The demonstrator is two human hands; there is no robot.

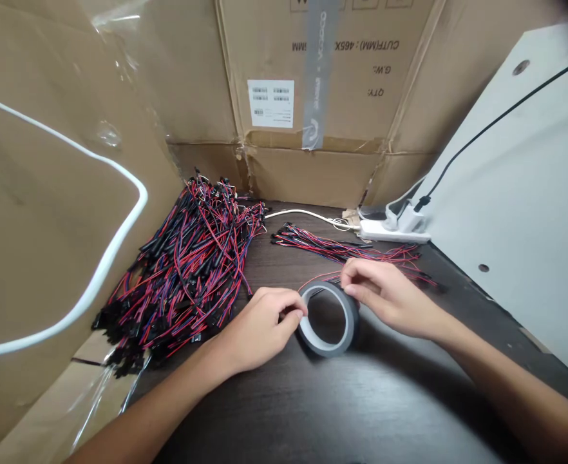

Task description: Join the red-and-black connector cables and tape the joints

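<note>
A roll of black tape (332, 350) with a pale grey inner core stands tilted above the dark table, between my two hands. My left hand (267, 325) pinches its left rim, thumb and index finger closed at the core's edge. At the roll's upper right, my right hand (385, 293) is closed in a pinch, its thumb and fingertips on the tape's edge. Whether a loose tape end lies between those fingers cannot be made out. Just behind the roll, thin red wires run across the table, partly hidden by my right hand.
A large heap of red, blue and black wire harnesses (192, 258) lies at left. A smaller wire bundle (322, 246) lies behind my hands. A white power strip (393, 232) with plugs stands at back right. Cardboard (308, 174) and a white panel (520, 167) wall the table (284, 412). A white cable (105, 258) hangs at left.
</note>
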